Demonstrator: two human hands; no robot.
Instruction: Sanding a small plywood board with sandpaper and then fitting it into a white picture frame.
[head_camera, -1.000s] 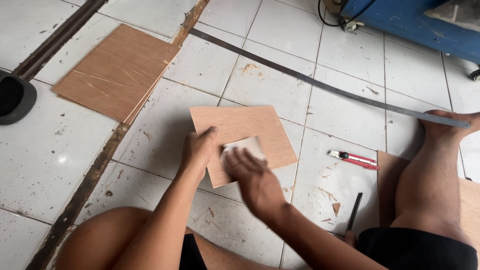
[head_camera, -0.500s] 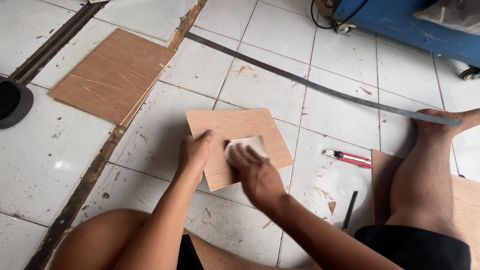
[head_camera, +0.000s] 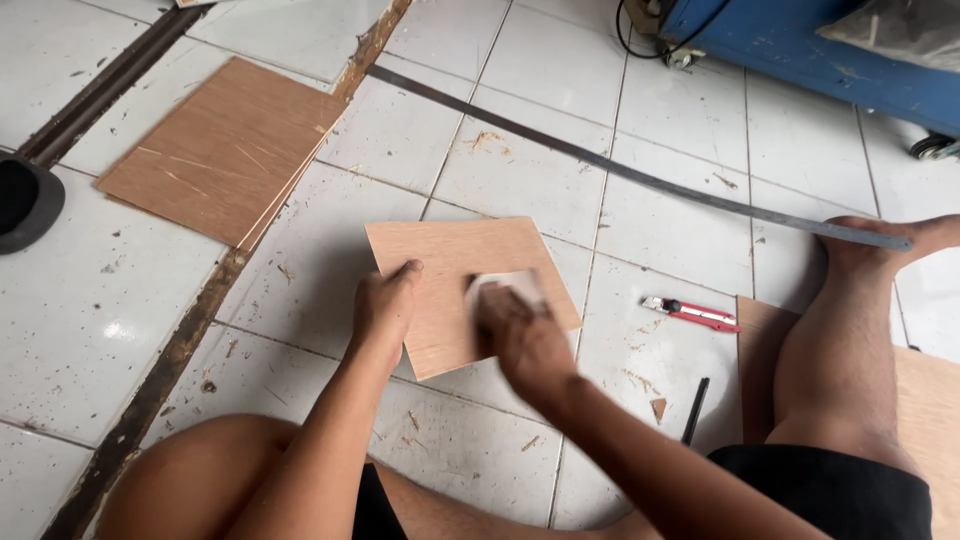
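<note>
Left hand (head_camera: 385, 305) pinning board (head_camera: 470, 290), right hand (head_camera: 520, 335) blurred, clutching pale pad (head_camera: 505, 283); likely to skid if pressure slackens.

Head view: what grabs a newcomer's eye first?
Centre frame, the small plywood panel lies flat on the white tiled floor; the left hand presses its left edge while the blurred right hand rubs a pale pad, probably sandpaper, over it. Up left sits a stack of larger plywood sheets. To the right lie a red utility knife and a long metal straightedge running diagonally.
</note>
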